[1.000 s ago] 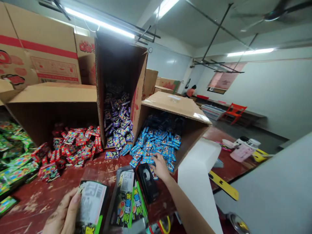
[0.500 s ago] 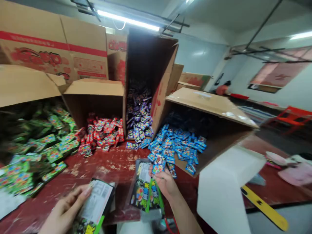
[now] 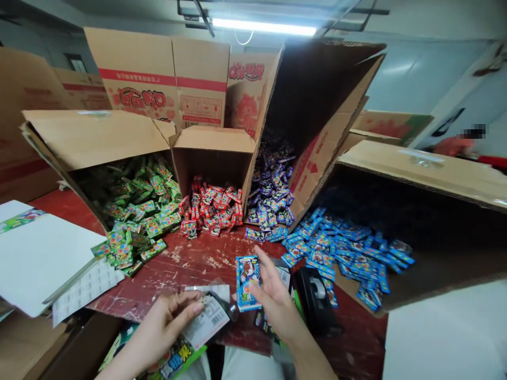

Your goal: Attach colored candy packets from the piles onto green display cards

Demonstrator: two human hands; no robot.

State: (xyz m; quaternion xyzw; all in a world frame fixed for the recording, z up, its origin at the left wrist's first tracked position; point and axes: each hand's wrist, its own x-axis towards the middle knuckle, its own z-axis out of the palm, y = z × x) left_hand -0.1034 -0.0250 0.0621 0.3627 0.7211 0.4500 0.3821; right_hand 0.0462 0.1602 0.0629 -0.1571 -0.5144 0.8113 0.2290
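Note:
My left hand (image 3: 174,319) pinches the top of a candy pouch (image 3: 178,359), dark and green with a white printed label (image 3: 212,319) on its upper part. In my right hand (image 3: 275,295) is a small blue candy packet (image 3: 247,274), held upright between thumb and fingers just right of the pouch's top edge. Under and behind my right hand lies a second dark pouch (image 3: 266,323), mostly covered. To its right is a black object (image 3: 315,298) with a pale round part, whose kind I cannot make out.
Open cartons on the red table (image 3: 198,258) spill green packets (image 3: 156,216), red packets (image 3: 214,208), purple packets (image 3: 273,200) and blue packets (image 3: 356,253). A white board (image 3: 43,253) is at left. Another person (image 3: 461,145) is far back on the right.
My view has swung left. My right hand has brought the blue packet closer to the pouch in my left hand. The black object now shows beside my right hand.

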